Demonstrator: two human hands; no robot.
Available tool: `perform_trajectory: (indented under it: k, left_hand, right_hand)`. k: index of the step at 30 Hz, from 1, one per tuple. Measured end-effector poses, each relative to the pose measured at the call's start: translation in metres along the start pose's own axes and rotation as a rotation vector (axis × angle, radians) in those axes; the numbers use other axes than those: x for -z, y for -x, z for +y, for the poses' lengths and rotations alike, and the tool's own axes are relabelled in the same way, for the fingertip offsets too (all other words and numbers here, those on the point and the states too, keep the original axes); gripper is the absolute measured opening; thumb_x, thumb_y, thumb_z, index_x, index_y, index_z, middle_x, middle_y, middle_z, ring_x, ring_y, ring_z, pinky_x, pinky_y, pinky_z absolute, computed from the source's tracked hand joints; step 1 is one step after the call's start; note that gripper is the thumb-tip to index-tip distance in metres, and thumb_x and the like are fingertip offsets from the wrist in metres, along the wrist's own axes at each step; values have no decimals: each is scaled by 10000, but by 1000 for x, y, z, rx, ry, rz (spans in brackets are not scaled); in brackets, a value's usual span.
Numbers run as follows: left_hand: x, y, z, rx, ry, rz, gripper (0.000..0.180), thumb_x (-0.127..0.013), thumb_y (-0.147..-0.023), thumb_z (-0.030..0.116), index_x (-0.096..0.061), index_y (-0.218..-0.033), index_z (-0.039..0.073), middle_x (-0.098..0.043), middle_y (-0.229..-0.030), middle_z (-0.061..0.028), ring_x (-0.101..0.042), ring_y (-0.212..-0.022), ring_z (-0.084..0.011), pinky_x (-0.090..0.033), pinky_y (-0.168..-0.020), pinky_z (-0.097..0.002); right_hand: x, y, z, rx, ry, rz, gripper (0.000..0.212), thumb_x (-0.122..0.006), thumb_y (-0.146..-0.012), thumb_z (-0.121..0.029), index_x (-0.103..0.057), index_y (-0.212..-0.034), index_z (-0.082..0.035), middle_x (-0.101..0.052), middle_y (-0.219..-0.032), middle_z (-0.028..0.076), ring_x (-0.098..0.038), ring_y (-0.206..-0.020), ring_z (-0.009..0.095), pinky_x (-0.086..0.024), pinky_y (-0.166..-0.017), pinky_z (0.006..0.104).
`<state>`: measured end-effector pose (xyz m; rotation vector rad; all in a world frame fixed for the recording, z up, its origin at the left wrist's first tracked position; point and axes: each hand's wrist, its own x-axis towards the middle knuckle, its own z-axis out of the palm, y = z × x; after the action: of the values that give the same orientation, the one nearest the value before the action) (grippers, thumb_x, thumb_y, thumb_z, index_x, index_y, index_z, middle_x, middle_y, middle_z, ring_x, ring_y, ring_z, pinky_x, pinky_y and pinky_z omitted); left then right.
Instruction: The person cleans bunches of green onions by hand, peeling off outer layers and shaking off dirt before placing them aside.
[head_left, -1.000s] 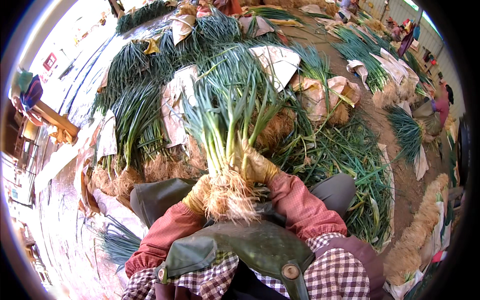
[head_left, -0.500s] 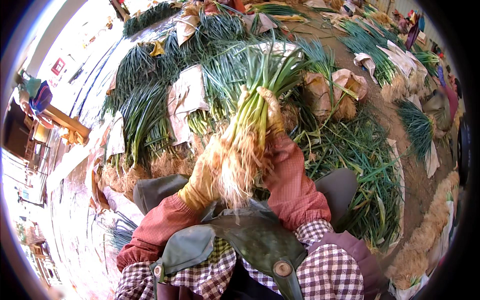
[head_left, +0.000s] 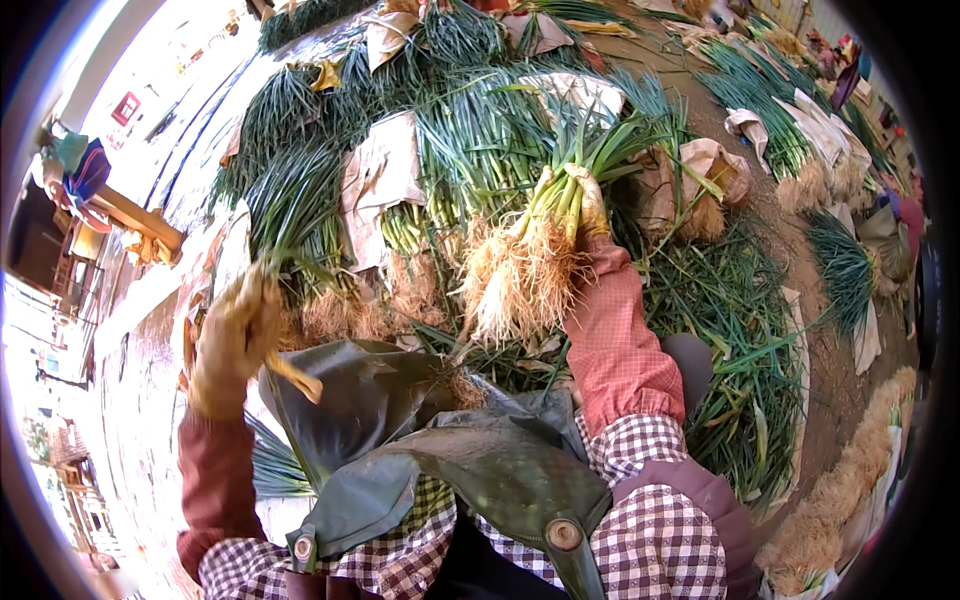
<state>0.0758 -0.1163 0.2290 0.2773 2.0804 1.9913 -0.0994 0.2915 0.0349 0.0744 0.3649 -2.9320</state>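
My right hand point(head_left: 592, 203), in a yellowish glove, grips a bunch of spring onions point(head_left: 527, 275). Pale shaggy roots hang toward me and green leaves fan out at the far end. Well apart from it, on the left, is my gloved left hand point(head_left: 238, 335), smeared by motion, beside the leaves and roots of a laid bundle. From it sticks a yellowish tip point(head_left: 297, 379), glove thumb or strip, I cannot tell which. Its fingers are too blurred to show whether they hold anything. A dark green apron point(head_left: 365, 400) covers my lap, with a few root bits on it.
Rows of spring onion bundles point(head_left: 290, 205) lie ahead, some wrapped in tan sheets point(head_left: 382, 175). Loose green leaves point(head_left: 735, 345) are heaped on the right. Rooted bundles point(head_left: 835, 490) line the lower right. A wooden beam point(head_left: 135, 228) juts in at left.
My left hand has let go of the spring onion bunch and swung out left. The right hand keeps the bunch, now farther right. The apron at my lap shows more.
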Motion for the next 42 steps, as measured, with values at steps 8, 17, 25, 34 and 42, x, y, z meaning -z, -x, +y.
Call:
perform_trajectory:
  k: [8, 17, 25, 34, 42]
  left_hand:
    - [11, -100, -79, 388, -882, -384, 766, -625, -777, 317, -206, -1342, 15, -404, -1219, -210, -393, -1129, -257, -341, -929, -326]
    - [-129, -141, -134, 250, -641, -182, 923, -742, -601, 182, -199, -1333, 38, -513, -1111, -184, -510, -1017, -299, -427, -877, -358]
    - [-48, -79, -101, 255, -1102, -362, 546, -615, -643, 32, -448, -1161, 75, -583, -837, -87, -580, -730, -198, -516, -600, -313]
    - [17, 32, 60, 356, -782, 4, 645, -512, -542, -124, -468, -1163, 47, -568, -973, -21, -524, -852, -116, -446, -687, -225]
    - [-12, 24, 101, 395, -747, 125, 637, -556, -462, -89, -530, -1089, 23, -548, -826, 20, -480, -718, -104, -415, -635, -241]
  right_hand:
    - [-10, 23, 62, 54, 206, 111, 270, -615, -737, -161, -495, -930, -15, -555, -759, 92, -570, -670, 219, -524, -628, 335]
    - [-26, 27, 156, 203, 327, 270, 657, -724, -702, -206, -348, -1220, -61, -524, -1045, 99, -532, -868, 198, -478, -791, 305]
    - [-14, 23, 81, 35, 24, 362, 622, -638, -722, -442, -437, -1180, -72, -490, -1130, 132, -452, -1068, 252, -453, -859, 477]
    - [45, 22, -164, 629, 241, 477, 440, -461, -883, -330, -373, -1205, -44, -459, -1088, 161, -494, -965, 277, -430, -860, 405]
    - [29, 66, -149, -123, 2072, 412, 446, -617, -726, -318, -567, -972, 50, -625, -856, 156, -596, -746, 232, -478, -719, 357]
